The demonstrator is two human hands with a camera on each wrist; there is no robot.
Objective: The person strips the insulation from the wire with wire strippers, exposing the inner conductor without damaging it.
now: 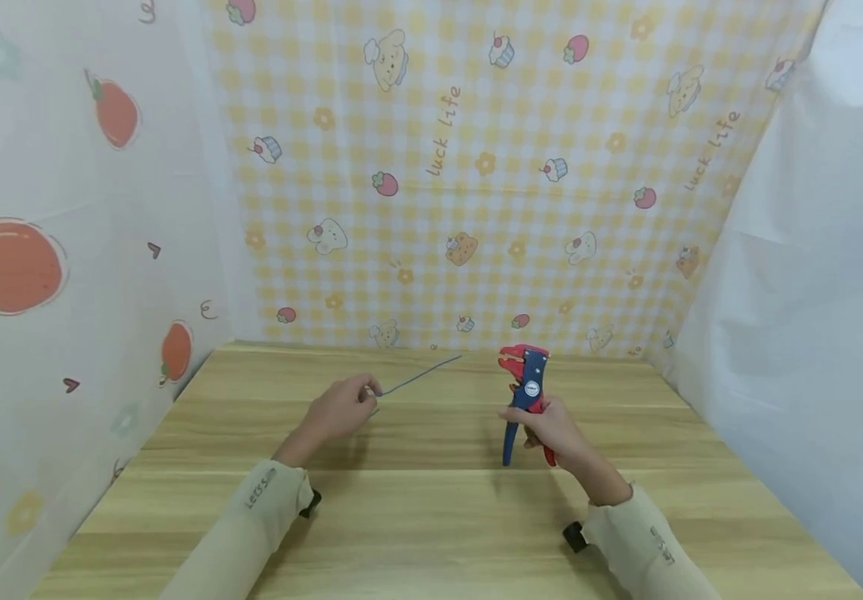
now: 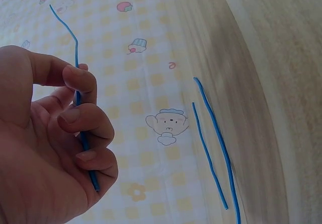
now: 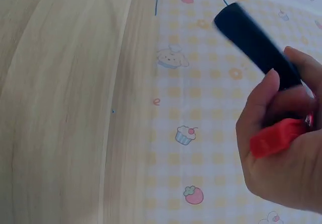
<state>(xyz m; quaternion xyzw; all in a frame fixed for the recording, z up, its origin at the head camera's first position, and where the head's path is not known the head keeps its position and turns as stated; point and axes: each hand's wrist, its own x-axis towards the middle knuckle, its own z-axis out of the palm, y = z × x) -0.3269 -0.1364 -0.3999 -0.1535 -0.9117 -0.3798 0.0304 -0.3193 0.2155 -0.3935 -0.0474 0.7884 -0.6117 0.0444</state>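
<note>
My left hand [image 1: 339, 408] grips a thin blue wire [image 2: 89, 158] in its curled fingers. The wire's thin bent upper end sticks out above the fingers in the left wrist view. My right hand [image 1: 557, 429] holds a wire stripper [image 1: 532, 387] upright by its handles, with the red and blue head on top. In the right wrist view a dark handle [image 3: 256, 43] and a red handle [image 3: 279, 137] show, with fingers between them; the head is out of that view. Space separates the wire from the stripper.
On the wooden table [image 1: 416, 517] lie a shorter blue wire [image 2: 209, 156] and a longer blue wire [image 2: 221, 138], side by side. A tiny blue speck [image 3: 113, 112] is on the wood. A checked cloth [image 1: 416, 208] hangs at the back, with white sheets on both sides.
</note>
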